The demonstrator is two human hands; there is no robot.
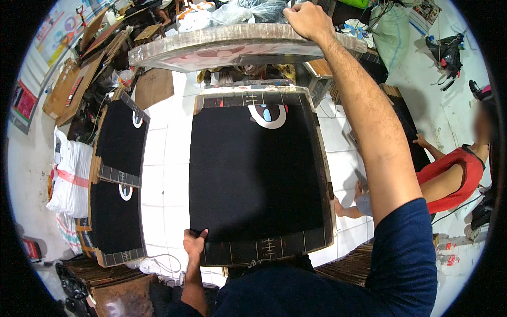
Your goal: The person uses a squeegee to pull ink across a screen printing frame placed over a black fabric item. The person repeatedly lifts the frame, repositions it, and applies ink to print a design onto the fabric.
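Note:
A black cloth point(248, 164) lies flat on a square board point(285, 248) in front of me, with a cartoon eye print near its far edge. Dark strips with pale marks cross the board's near and far ends. My left hand point(195, 242) is closed at the cloth's near left corner, thumb on top. Beyond the board, a screen-printing frame point(227, 42) stands raised and tilted, its thick rim wrapped in worn tape. My right hand point(309, 21) is closed over the frame's top edge, right of its middle; the fingertips are partly hidden.
At left stands another board with black cloth point(117, 158) and eye prints. White sacks point(71, 171) lie beside it. Stacked boards point(343, 264) sit at the lower right. A person in a red top point(454, 177) crouches at right, one hand by a black panel.

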